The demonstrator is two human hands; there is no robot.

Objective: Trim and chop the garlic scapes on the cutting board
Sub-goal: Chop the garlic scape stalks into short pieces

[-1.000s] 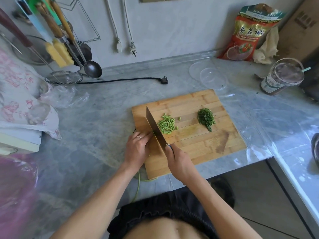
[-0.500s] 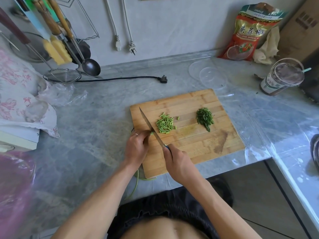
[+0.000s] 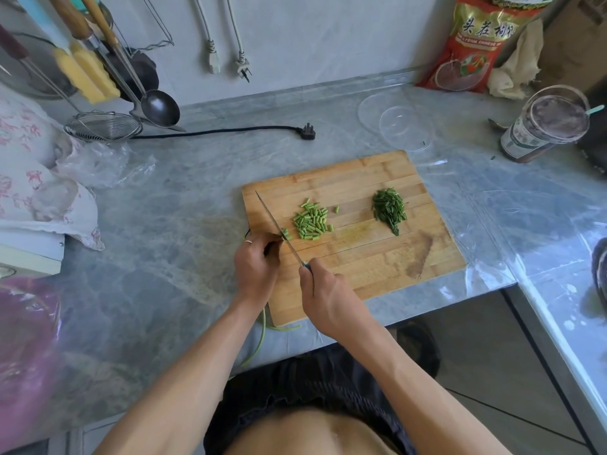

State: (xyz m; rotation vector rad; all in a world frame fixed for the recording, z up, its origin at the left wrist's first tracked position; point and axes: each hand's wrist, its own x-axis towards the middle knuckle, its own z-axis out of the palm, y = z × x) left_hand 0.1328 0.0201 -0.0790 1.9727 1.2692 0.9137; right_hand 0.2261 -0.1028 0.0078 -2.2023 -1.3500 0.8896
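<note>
Left hand [image 3: 255, 266] curling closed, pinning scapes [image 3: 285, 233] against knife [image 3: 279, 228]; right hand [image 3: 323, 290] clenching handle. Fingertips risking nick beside blade.

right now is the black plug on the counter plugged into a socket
No, the black plug lies loose on the grey counter behind the cutting board, prongs free, with no socket near it.
</note>
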